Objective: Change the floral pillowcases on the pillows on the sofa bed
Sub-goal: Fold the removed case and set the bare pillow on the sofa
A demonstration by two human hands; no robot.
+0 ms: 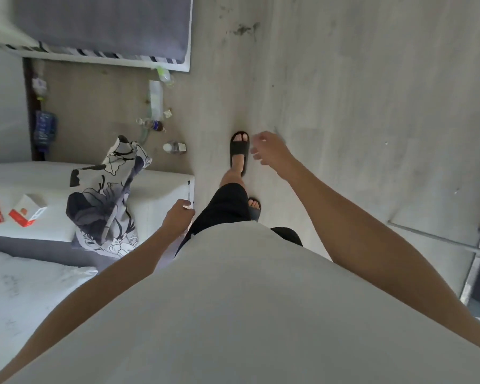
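Head view, left to right: two small red-and-white cartons (25, 210) rest on a smooth white bench (155, 200), a rigid box-like unit with square corners; beside them a floral pillowcase (106, 200), soft crumpled cloth printed with dark grey and black blooms on white, lies heaped on the bench top with its lower folds spilling over the near edge. A white pillow or bedding (25, 295), matte and faintly creased, fills the lower left corner. Behind the bench, clear plastic bottles (175, 147) and small litter stand scattered on the pale wood-grain floor (344, 92). The left hand (178, 216) hangs just beside the bench corner, its grip loosely curled and holding nothing; the right hand (269, 148) swings free over the floor, its grip likewise slack and empty. The black slide sandals (239, 152) are open-backed. Probable risks: the overhanging pillowcase may slip off to the floor, since little anchors it; a loose sandal may skid on the smooth floor; a stray step may strike the bottles and roll them underfoot
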